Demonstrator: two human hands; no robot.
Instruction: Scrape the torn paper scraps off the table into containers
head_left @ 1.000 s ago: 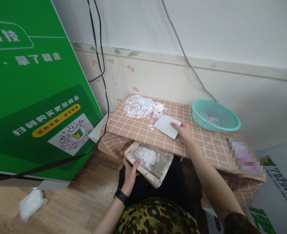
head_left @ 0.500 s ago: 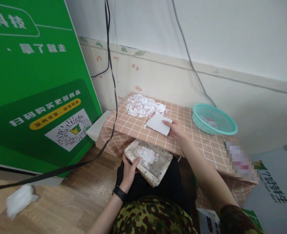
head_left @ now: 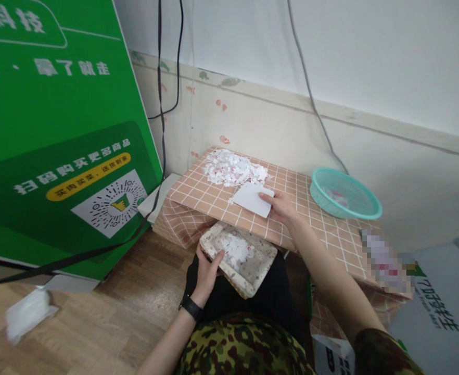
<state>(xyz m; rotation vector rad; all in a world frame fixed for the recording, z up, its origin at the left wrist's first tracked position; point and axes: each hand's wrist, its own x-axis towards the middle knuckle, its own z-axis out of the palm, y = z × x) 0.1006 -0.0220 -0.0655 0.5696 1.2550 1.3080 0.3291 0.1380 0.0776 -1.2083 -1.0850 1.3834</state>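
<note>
One surface (head_left: 297,192): I see checked cloth.
Tray (head_left: 255,278): just off near edge, left fingers (head_left: 218,257) gripping its left side.
Scrap heap (head_left: 233,167): toward far-left corner, beyond and left of right fingers (head_left: 266,196), the nearer hand.
Card (head_left: 251,199): pinched by them.

Paper scraps (head_left: 231,167) and white card (head_left: 251,199) look matt, speckled tray (head_left: 255,270) rough, colander (head_left: 325,201) smooth plastic, checked tablecloth (head_left: 202,199) matt, floor (head_left: 108,325) wood-grained.
</note>
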